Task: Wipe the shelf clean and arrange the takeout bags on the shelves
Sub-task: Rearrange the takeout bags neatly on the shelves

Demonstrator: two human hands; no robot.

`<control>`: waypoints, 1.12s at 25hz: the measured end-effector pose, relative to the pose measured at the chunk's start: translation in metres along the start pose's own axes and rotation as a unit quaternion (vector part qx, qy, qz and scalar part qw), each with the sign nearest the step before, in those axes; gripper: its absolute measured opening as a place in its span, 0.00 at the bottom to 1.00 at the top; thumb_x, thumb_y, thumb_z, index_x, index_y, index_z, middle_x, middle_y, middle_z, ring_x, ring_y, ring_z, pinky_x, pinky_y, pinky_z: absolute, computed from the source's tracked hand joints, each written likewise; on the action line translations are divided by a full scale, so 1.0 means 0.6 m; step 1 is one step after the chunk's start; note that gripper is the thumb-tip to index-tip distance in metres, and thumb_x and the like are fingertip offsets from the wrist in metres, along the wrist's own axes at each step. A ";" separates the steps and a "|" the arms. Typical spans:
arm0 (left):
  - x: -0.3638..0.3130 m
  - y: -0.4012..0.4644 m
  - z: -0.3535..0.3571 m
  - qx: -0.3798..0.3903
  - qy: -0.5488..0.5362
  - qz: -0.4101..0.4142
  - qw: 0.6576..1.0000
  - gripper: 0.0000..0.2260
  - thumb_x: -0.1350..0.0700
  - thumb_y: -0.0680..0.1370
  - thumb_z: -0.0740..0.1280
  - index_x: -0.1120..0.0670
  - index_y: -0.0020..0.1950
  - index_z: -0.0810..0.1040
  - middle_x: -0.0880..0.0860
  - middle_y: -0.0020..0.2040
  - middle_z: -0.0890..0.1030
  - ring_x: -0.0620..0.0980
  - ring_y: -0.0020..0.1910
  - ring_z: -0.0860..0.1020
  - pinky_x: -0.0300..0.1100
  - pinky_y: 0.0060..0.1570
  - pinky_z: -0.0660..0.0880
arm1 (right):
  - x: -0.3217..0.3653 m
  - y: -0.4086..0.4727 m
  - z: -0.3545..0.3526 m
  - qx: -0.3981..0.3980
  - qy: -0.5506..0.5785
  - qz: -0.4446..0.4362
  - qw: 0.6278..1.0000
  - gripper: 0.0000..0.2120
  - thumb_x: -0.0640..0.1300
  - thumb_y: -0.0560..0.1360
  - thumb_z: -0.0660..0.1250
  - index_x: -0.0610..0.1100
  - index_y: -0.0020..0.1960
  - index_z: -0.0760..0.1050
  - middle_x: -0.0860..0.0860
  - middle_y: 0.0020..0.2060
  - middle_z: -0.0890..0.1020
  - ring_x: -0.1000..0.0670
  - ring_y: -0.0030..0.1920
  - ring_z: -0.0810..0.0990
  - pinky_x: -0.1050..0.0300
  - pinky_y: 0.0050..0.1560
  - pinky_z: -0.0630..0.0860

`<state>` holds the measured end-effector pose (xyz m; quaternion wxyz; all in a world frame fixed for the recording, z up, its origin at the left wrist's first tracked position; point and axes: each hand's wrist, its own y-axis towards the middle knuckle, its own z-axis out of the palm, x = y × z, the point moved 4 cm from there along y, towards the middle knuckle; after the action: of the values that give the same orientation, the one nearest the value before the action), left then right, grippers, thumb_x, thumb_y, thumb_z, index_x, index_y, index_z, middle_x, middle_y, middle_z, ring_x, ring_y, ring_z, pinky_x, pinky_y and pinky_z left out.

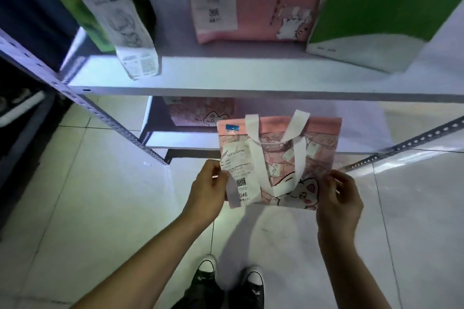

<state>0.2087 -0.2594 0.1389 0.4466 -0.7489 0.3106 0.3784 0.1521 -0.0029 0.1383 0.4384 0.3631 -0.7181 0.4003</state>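
Both hands pinch pink bag, seemingly unshelved.

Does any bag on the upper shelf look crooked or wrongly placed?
Yes. The white bag at the left of the upper shelf leans sideways, and its bottom corner sticks out past the front edge. The pink bag and green bag beside it stand further back. Nothing looks spilled or torn.

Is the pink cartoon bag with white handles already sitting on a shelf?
No, the pink cartoon bag with white handles is held in the air by the left hand and right hand, in front of the shelves.
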 end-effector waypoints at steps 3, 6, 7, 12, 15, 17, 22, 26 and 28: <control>-0.056 -0.085 -0.077 -0.029 -0.068 -0.020 0.997 0.06 0.60 0.82 0.61 0.52 0.54 0.76 0.48 0.48 0.85 0.41 0.42 0.84 0.36 0.33 0.78 | 0.092 -0.068 -0.003 0.045 -0.010 -0.013 0.999 0.10 0.40 0.81 0.64 0.54 0.46 0.79 0.55 0.41 0.84 0.52 0.42 0.83 0.57 0.38 0.79; -0.112 -0.143 -0.147 -0.088 -0.106 -0.009 0.990 0.10 0.61 0.82 0.62 0.48 0.54 0.79 0.45 0.48 0.86 0.45 0.45 0.84 0.39 0.40 0.78 | 0.177 -0.118 0.011 0.085 -0.009 -0.032 0.996 0.11 0.40 0.81 0.64 0.52 0.44 0.78 0.56 0.36 0.84 0.55 0.34 0.81 0.60 0.29 0.78; -0.127 -0.157 -0.169 -0.109 -0.120 -0.005 0.987 0.10 0.61 0.82 0.62 0.47 0.53 0.79 0.45 0.48 0.86 0.45 0.44 0.84 0.38 0.38 0.78 | 0.203 -0.130 0.018 0.097 -0.008 -0.040 0.994 0.10 0.40 0.81 0.64 0.51 0.44 0.79 0.55 0.36 0.84 0.53 0.32 0.81 0.58 0.26 0.78; -0.181 -0.198 -0.273 -0.190 -0.188 0.025 0.963 0.10 0.60 0.82 0.63 0.47 0.50 0.81 0.46 0.45 0.87 0.41 0.38 0.84 0.33 0.27 0.75 | 0.324 -0.169 0.089 0.183 -0.036 -0.093 0.978 0.07 0.41 0.82 0.64 0.47 0.48 0.78 0.50 0.40 0.85 0.46 0.39 0.86 0.46 0.35 0.84; -0.194 -0.197 -0.332 -0.222 -0.203 0.038 0.953 0.09 0.59 0.82 0.63 0.47 0.53 0.80 0.44 0.45 0.86 0.38 0.38 0.83 0.30 0.29 0.73 | 0.375 -0.182 0.151 0.230 -0.028 -0.074 0.970 0.05 0.39 0.82 0.64 0.44 0.49 0.79 0.49 0.42 0.86 0.43 0.42 0.86 0.42 0.44 0.84; -0.195 -0.189 -0.367 -0.239 -0.212 0.037 0.947 0.08 0.58 0.82 0.64 0.47 0.55 0.80 0.44 0.45 0.86 0.37 0.38 0.82 0.28 0.30 0.72 | 0.400 -0.188 0.196 0.270 -0.038 -0.072 0.959 0.05 0.37 0.81 0.63 0.41 0.50 0.79 0.47 0.43 0.85 0.42 0.44 0.86 0.40 0.46 0.84; -0.188 -0.146 -0.429 -0.266 -0.220 0.049 0.937 0.08 0.57 0.82 0.64 0.49 0.56 0.82 0.46 0.47 0.86 0.38 0.39 0.81 0.30 0.32 0.73 | 0.446 -0.161 0.312 0.298 -0.050 -0.132 0.944 0.08 0.37 0.80 0.64 0.46 0.50 0.81 0.53 0.44 0.85 0.52 0.44 0.84 0.57 0.41 0.81; -0.171 -0.111 -0.456 -0.264 -0.236 0.055 0.934 0.09 0.56 0.82 0.64 0.47 0.57 0.82 0.48 0.50 0.86 0.45 0.46 0.83 0.44 0.46 0.76 | 0.491 -0.112 0.427 0.293 -0.039 -0.185 0.937 0.06 0.40 0.78 0.68 0.47 0.51 0.82 0.52 0.43 0.86 0.56 0.43 0.84 0.62 0.42 0.79; -0.162 -0.100 -0.466 -0.259 -0.250 0.051 0.932 0.09 0.57 0.82 0.63 0.48 0.57 0.82 0.49 0.51 0.86 0.46 0.48 0.83 0.51 0.50 0.75 | 0.511 -0.095 0.477 0.283 -0.059 -0.207 0.935 0.09 0.40 0.76 0.71 0.44 0.55 0.82 0.50 0.46 0.86 0.50 0.49 0.84 0.60 0.47 0.79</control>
<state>0.2869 -0.4754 0.3349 0.2806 -0.7029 0.1183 0.6428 -0.0033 -0.3345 0.3507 0.3481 0.6353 -0.5087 0.4651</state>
